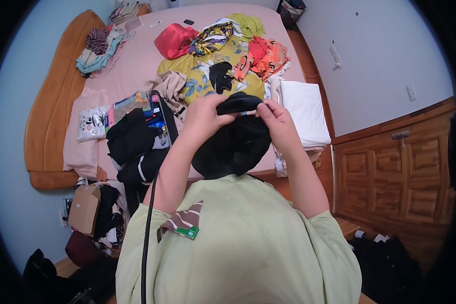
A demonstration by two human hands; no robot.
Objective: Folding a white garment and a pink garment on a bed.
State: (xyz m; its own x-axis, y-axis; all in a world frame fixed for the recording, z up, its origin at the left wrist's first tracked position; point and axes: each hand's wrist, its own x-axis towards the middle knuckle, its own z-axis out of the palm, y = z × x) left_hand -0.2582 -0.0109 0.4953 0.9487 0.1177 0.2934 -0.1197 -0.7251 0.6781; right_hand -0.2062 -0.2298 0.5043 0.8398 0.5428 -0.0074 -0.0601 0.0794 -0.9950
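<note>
Both hands hold a black garment (233, 148) up in front of my chest, its top edge stretched between them. My left hand (207, 114) pinches the folded edge on one side, thumb below. On the other side, the thumb and fingers of my right hand (274, 118) grip the same edge. The cloth hangs down in a dark bundle, so its exact kind is hard to tell. Just beyond the hands, a small black cloth piece (221, 76) lies on a yellow floral quilt (201, 84).
The bed (133, 49) bears orange and red clothes (268, 57), a red satin bundle (174, 41), a folded white sheet (304, 112) and a pile of dark clothes (131, 135). A cardboard box (84, 209) sits at lower left. A wooden door (391, 178) is at right.
</note>
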